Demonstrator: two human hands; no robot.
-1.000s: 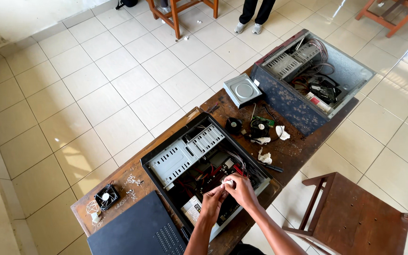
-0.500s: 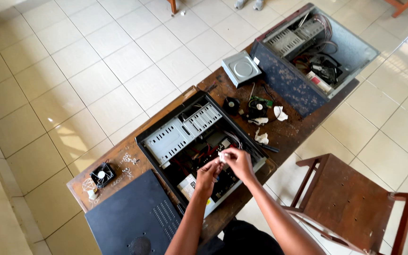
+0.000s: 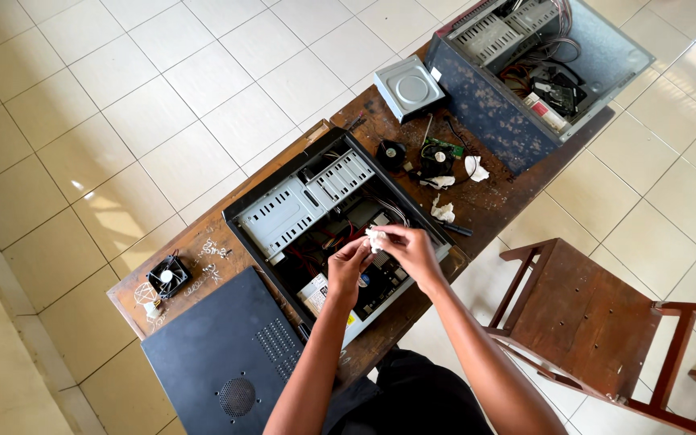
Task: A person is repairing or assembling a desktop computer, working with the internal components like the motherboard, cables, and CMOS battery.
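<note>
- Compared with half a second back, the hands are sitting a touch higher over the open case and the view has slid down and left, so the second case is now getting cropped at the top right.
- Left hand (image 3: 348, 270) and right hand (image 3: 414, 251) are both pinching the same small white wad of tissue (image 3: 375, 238), fingertips closed on it from either side, holding it in the air just above the open computer case (image 3: 328, 213).
- That case is lying flat across the middle of the wooden table (image 3: 493, 205), its near corner hanging right at the table's front edge, pretty much no spare wood there.
- The black side panel (image 3: 219, 362) is lying to the left, poking out past the table's near edge.
- A small loose fan (image 3: 167, 276) is sitting near the left end, close to the edge.
- Past the case: another little fan (image 3: 392, 151), a small green circuit board (image 3: 442, 147), a few crumpled white scraps (image 3: 443, 212), a black pen-like tool (image 3: 454, 229), all crowded together.
- A silver optical drive (image 3: 408, 87) is overhanging the far edge.
- The second open case (image 3: 537, 72) is filling the right end.
- A wooden chair (image 3: 590, 322) is standing just to the person's right, close to the table; tiled floor (image 3: 122, 105) is wide open on the far side.
</note>
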